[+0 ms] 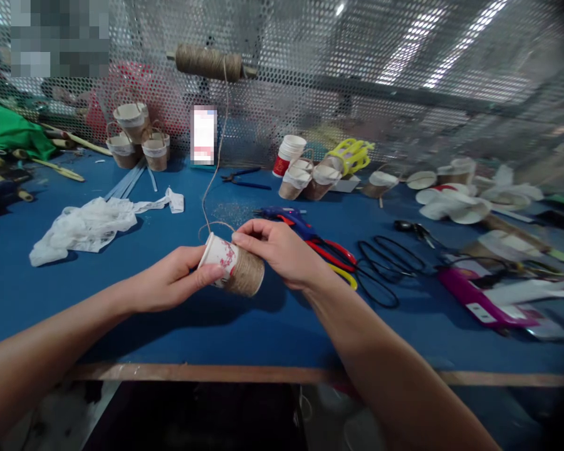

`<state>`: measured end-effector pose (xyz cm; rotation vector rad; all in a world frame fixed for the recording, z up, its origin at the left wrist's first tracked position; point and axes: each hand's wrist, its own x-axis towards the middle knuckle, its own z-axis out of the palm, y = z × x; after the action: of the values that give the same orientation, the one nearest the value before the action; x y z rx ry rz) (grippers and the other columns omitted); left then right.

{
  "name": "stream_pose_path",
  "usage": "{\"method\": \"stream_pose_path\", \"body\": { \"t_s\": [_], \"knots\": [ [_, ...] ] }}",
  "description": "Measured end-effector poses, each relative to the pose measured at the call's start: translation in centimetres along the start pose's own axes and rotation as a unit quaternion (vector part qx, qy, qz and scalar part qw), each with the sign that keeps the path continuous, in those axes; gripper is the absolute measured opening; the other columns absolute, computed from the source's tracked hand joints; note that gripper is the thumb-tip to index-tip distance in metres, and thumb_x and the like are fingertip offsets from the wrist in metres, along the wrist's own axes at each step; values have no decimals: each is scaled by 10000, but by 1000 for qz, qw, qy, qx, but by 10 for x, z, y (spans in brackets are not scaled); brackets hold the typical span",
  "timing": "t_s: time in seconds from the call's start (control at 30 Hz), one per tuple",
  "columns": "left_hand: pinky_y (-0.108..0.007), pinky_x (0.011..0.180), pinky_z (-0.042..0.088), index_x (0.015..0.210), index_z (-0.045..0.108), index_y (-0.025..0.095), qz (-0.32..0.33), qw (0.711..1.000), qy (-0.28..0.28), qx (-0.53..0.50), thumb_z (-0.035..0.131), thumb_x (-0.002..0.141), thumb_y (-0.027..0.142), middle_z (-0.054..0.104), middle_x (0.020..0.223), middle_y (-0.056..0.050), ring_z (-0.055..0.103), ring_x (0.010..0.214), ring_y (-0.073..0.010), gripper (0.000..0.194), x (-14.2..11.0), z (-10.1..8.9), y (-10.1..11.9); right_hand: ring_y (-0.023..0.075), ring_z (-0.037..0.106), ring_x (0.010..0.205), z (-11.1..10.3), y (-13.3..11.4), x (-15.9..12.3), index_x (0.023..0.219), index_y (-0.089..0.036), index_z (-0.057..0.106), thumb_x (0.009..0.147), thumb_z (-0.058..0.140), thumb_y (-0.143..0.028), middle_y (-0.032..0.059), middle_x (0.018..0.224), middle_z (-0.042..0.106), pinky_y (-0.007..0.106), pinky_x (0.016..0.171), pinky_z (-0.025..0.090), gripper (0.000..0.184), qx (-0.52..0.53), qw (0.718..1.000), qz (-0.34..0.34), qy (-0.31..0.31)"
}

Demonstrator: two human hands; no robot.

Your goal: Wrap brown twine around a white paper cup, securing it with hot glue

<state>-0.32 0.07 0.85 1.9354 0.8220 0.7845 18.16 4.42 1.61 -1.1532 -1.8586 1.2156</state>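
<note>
A white paper cup (224, 254) with a red floral print lies tilted on its side above the blue table, its lower half wound with brown jute twine (247, 274). My left hand (181, 275) is closed around the cup's rim end, thumb on the near side. At the cup's upper side my right hand (282, 250) pinches the twine, its fingertips against the wound part. A loose strand (220, 147) runs from this spot up to a twine spool (207, 62) hung on a rod.
Behind my right hand are a blue glue gun (284, 213), red-handled scissors (336, 250) and a black cord (380, 269). White lace (84, 228) lies left. Twine-wrapped little baskets (131, 125) stand at the back, near blue pliers (247, 180). A purple power strip (474, 297) sits right.
</note>
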Motion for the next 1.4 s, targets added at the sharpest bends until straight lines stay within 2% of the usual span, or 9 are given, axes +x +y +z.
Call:
{"method": "stream_pose_path", "body": {
  "t_s": [0.1, 0.2, 0.33, 0.43, 0.57, 0.7, 1.03, 1.23, 1.4],
  "knots": [
    [-214, 701, 400, 905, 598, 138, -50, 988, 68, -127, 458, 843, 278, 611, 828, -26, 514, 751, -128, 208, 4, 2, -4, 122, 530, 680, 1, 3, 5, 748, -148, 559, 806, 485, -391, 32, 750, 580, 266, 621, 423, 260, -7, 999, 9, 53],
    [-211, 698, 400, 941, 617, 132, -94, 947, 154, -265, 496, 828, 298, 637, 836, -36, 528, 742, -121, 234, 11, 2, -8, 143, 569, 752, 1, 4, 6, 866, -153, 524, 836, 414, -447, 61, 844, 582, 279, 618, 469, 316, 50, 995, 14, 85],
    [-217, 657, 408, 915, 639, 87, -162, 887, 227, -367, 499, 828, 270, 650, 770, -59, 538, 668, -111, 246, 16, 1, -9, 173, 573, 865, 4, 2, 3, 1017, -151, 492, 772, 533, -444, 99, 987, 574, 343, 733, 491, 384, 16, 998, -44, 37],
    [-219, 652, 410, 900, 645, 73, -159, 873, 228, -401, 525, 814, 273, 656, 764, -69, 552, 677, -115, 248, 17, 0, -10, 186, 563, 922, 6, 3, 2, 1066, -153, 470, 717, 623, -362, 110, 1050, 568, 391, 814, 473, 435, -21, 997, -72, 11],
    [-230, 721, 413, 930, 626, 97, -120, 892, 194, -390, 651, 710, 207, 659, 819, -53, 567, 757, -125, 247, 15, -1, -12, 184, 566, 937, 7, 5, 3, 1036, -160, 481, 710, 632, -322, 97, 1028, 586, 408, 852, 459, 395, -24, 996, -89, 22],
    [-234, 726, 412, 989, 583, 123, -106, 928, 183, -307, 724, 596, 104, 641, 884, -33, 557, 766, -119, 419, 13, -5, -17, 193, 569, 937, 7, 8, 4, 1033, -155, 472, 707, 633, -346, 111, 1036, 575, 399, 821, 483, 411, 6, 997, -71, 36],
    [-285, 788, 411, 1028, 552, 108, -85, 948, 170, -256, 654, 665, 162, 623, 943, -58, 562, 803, -144, 380, 14, -9, -25, 167, 598, 781, 11, 7, 4, 985, -167, 461, 732, 600, -359, 86, 948, 590, 347, 663, 526, 347, 31, 999, -24, 30],
    [-253, 690, 415, 970, 559, 102, -109, 956, 193, -192, 638, 643, 173, 623, 847, -38, 542, 711, -125, 344, 14, -7, -20, 172, 588, 848, 13, 10, 4, 979, -155, 463, 726, 604, -346, 102, 970, 597, 368, 783, 490, 347, 2, 997, -55, 48],
    [-233, 643, 418, 975, 555, 108, -104, 963, 186, -164, 655, 619, 159, 632, 803, -24, 542, 666, -118, 373, 13, -9, -16, 187, 575, 883, 17, 14, 3, 1014, -181, 430, 697, 634, -360, 94, 991, 567, 375, 771, 493, 417, 21, 992, -104, 64]
  ]
}}
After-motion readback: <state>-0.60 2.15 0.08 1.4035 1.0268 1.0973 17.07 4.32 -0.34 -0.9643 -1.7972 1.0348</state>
